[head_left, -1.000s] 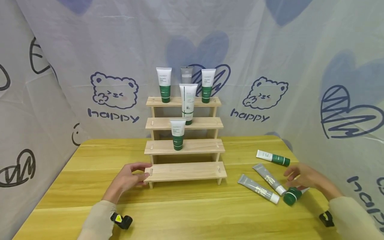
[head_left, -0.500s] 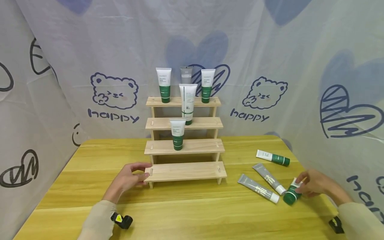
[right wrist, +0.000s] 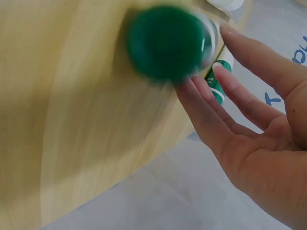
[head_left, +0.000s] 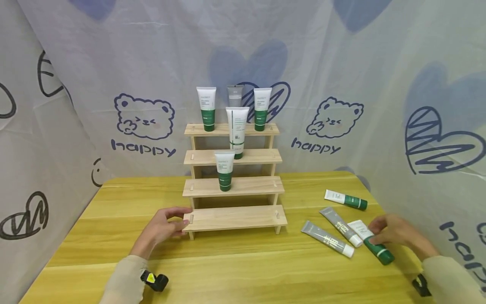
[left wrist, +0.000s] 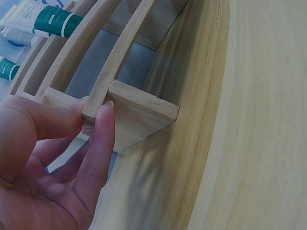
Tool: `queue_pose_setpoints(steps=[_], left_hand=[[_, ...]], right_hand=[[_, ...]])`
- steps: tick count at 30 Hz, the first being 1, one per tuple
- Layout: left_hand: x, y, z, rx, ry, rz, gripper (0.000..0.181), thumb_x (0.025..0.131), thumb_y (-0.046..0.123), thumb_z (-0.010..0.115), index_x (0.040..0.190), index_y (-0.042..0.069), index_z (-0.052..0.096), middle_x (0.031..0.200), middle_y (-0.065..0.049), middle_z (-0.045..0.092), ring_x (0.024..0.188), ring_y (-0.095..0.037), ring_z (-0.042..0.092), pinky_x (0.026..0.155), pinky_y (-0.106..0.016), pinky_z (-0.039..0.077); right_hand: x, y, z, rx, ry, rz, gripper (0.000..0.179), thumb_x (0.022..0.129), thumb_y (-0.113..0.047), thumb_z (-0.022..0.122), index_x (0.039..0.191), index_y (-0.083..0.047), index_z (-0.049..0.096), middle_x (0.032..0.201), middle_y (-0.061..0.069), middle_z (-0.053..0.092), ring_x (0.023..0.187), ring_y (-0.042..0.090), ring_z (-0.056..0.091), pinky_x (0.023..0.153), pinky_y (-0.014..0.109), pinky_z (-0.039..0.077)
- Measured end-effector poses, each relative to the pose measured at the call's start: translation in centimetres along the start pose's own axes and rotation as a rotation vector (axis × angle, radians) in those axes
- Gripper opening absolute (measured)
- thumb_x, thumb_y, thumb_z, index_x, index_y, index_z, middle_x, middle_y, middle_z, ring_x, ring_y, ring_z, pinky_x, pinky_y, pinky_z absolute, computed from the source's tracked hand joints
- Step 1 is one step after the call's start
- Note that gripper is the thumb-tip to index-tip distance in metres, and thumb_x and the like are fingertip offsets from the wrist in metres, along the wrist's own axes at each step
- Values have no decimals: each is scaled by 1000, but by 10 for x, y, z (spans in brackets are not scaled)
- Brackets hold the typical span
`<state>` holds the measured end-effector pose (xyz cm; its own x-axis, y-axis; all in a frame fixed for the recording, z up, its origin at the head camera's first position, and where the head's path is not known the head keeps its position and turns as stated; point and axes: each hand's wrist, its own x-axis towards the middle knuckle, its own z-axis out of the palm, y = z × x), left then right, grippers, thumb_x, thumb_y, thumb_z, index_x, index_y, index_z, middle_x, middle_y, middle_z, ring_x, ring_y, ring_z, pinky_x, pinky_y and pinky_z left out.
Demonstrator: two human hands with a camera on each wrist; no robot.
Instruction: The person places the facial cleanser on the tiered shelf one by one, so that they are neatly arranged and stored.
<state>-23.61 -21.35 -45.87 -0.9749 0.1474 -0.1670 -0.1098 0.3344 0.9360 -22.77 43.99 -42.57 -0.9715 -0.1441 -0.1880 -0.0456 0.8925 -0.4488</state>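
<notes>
A four-step wooden display rack [head_left: 235, 218] stands on the table. My left hand [head_left: 160, 228] pinches the left end of its lowest step between thumb and fingers, as the left wrist view shows up close. At the right, my right hand [head_left: 396, 232] holds a white and green squeeze tube [head_left: 381, 252] between thumb and fingers. This tube's green cap [right wrist: 165, 43] points toward the camera, blurred, in the right wrist view. Two grey tubes with white caps, one nearer [head_left: 328, 239] and one farther [head_left: 341, 226], lie left of it. Behind them lies another white and green tube [head_left: 346, 199].
Upright tubes stand on the rack: a small one [head_left: 225, 171] on the second step from the bottom, a tall white one [head_left: 237, 131] above it. On the top step are a left tube [head_left: 207, 109], a grey tube [head_left: 235, 96] and a right tube [head_left: 261, 109]. Printed cloth hangs behind.
My right hand has taken hold of the white and green tube and turned it, so its cap now points toward the near right instead of the left. The left hand has stayed on the rack.
</notes>
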Motion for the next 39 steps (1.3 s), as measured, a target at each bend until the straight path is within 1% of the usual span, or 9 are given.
queue_pose_setpoints(steps=[3,7,12,17,24,28,31,36,39], left_hand=[[1,-1,0,3,-4,7,41,100,6,66,141,2,61,137,-24,56,92,-18,66,79,-31,65],[1,-2,0,2,-8,12,42,100,6,66,142,1,60,138,-25,55,92,-18,66,78,-31,66],[0,-2,0,-1,-6,13,42,100,7,66,141,1,60,134,-23,53,91,-18,66,78,-31,66],[0,-1,0,2,0,7,41,100,6,66,141,2,61,137,-24,56,92,-18,66,78,-31,65],[-1,0,0,16,1,14,42,100,6,66,141,1,61,141,-24,57,91,-18,65,79,-33,66],[-1,-1,0,9,3,16,42,100,6,66,141,1,61,135,-24,56,89,-17,66,78,-33,66],[-1,-1,0,-2,1,14,42,100,7,67,141,1,60,131,-22,55,88,-17,66,77,-32,66],[-2,-1,0,-8,4,10,43,100,7,67,142,1,60,131,-22,54,87,-17,66,77,-31,65],[-3,-1,0,-3,9,12,43,99,7,67,141,2,61,130,-22,55,87,-17,66,77,-31,65]], right_hand=[[2,2,3,-3,-4,2,40,76,-13,91,104,7,71,92,9,70,86,18,60,69,25,51],[3,3,6,17,-28,60,45,77,-16,91,110,8,70,94,10,70,86,19,61,68,29,56],[4,3,6,49,-81,158,55,78,-25,91,117,8,69,99,14,70,88,19,64,71,37,63],[4,2,4,59,-112,190,60,78,-29,91,119,8,68,102,17,70,89,19,65,72,38,64],[5,2,5,67,-110,190,58,78,-24,91,119,10,68,102,18,69,87,19,65,71,38,64],[4,0,4,69,-94,161,55,79,-21,91,117,12,68,101,19,69,85,19,66,69,38,64],[2,-2,1,80,-83,132,54,79,-18,90,116,13,67,101,20,68,84,19,65,68,37,64],[3,-6,-8,105,-70,106,57,79,-16,89,118,17,63,99,21,66,81,19,65,67,37,63],[6,-10,-12,103,-59,93,59,79,-15,89,119,19,62,98,19,67,80,19,65,65,36,62]])
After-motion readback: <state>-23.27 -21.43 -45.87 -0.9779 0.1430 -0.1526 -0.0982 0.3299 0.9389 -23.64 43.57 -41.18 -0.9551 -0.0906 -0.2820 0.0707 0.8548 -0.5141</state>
